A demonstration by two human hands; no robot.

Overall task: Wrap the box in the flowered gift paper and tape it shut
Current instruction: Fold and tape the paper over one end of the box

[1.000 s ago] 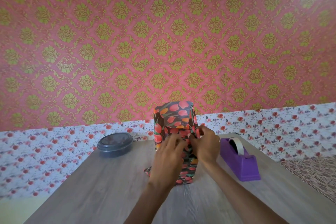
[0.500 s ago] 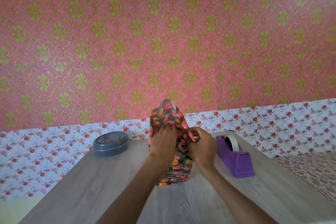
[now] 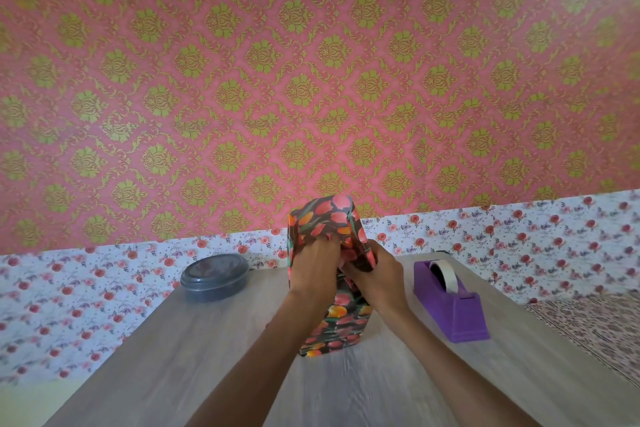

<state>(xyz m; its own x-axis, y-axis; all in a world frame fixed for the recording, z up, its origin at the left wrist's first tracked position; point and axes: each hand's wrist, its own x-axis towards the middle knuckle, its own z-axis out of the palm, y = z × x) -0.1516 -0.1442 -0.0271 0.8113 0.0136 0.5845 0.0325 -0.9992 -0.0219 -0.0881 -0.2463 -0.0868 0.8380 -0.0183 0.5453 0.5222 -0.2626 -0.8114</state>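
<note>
The box stands upright on the middle of the wooden table, covered in dark gift paper printed with red and orange tulips. The paper's top end rises loose above the box. My left hand lies against the front of the paper, its fingers pushing into the open top end. My right hand pinches a fold of paper at the box's upper right side. The box itself is hidden under the paper.
A purple tape dispenser with a white roll stands to the right of the box. A grey round lidded container sits at the back left. A patterned cloth lies past the table's right edge.
My left hand has moved up from the box's front into the open top end, pushing the paper in. My right hand has shifted slightly up along the right fold.
</note>
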